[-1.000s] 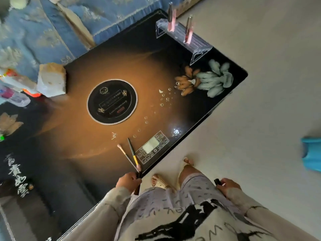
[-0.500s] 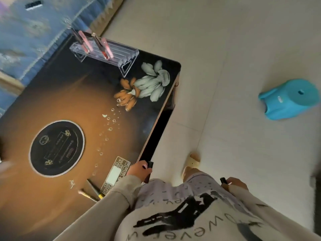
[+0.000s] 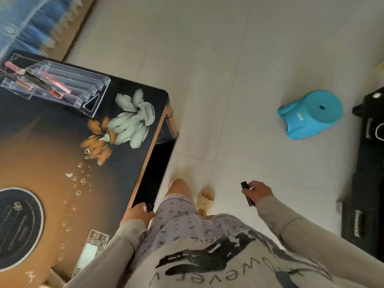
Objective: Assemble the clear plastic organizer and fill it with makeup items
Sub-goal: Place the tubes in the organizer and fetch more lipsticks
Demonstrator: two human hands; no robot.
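Note:
The clear plastic organizer (image 3: 83, 88) stands at the far corner of the dark painted table (image 3: 62, 146), with pink and red lip-gloss tubes (image 3: 49, 84) lying in its slots. My right hand (image 3: 258, 192) hangs over the floor to the right, closed around a black lipstick tube (image 3: 247, 193). At the table's near edge my left hand (image 3: 138, 214) is closed around a small dark item (image 3: 150, 207), mostly hidden by the fingers. Both hands are well away from the organizer.
A blue plastic stool (image 3: 309, 114) stands on the pale tiled floor at right. A black case (image 3: 367, 163) lies at the right edge. The table top holds a round burner plate (image 3: 18, 225) and a keypad (image 3: 93, 252). Blue fabric (image 3: 25, 23) sits beyond the table.
The view has swung right along the table's edge, so the brushes are out of sight. My right hand has lifted outward from my leg with the black tube.

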